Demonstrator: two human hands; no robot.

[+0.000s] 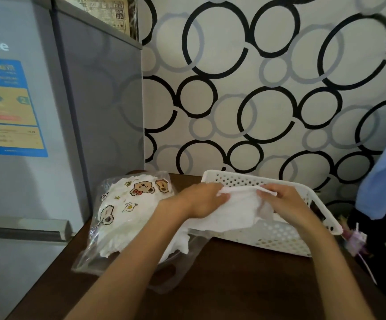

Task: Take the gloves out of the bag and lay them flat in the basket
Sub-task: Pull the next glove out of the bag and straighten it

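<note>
Table (233,285): a dark brown wooden top fills the foreground, with both bare forearms reaching across it from the near edge.
Bag (108,229): a clear plastic bag printed with cartoon bears and a fried egg lies on the table's left side, its open mouth toward the person; white gloves remain bunched inside and spill a little from the opening beneath the left forearm.
Left hand (201,199): fingers curled over the left end of a white glove, gripping it near the top edge.
Right hand (282,200): fingers and thumb pinch the glove's right end, the thumb tucked against the cloth.
Glove (235,211): a crumpled white glove is stretched between the two hands, held above the basket's left near corner, its lower edge draping over the rim.
Basket (284,236): a white perforated plastic basket sits just right of the bag, tilted in the wide lens.
Fridge (25,135): a grey fridge with a blue and yellow energy label stands at left.
Wall (268,88): wallpaper of black and grey rings rises behind the table.
Blue cloth (383,172): hangs at the far right edge.
</note>
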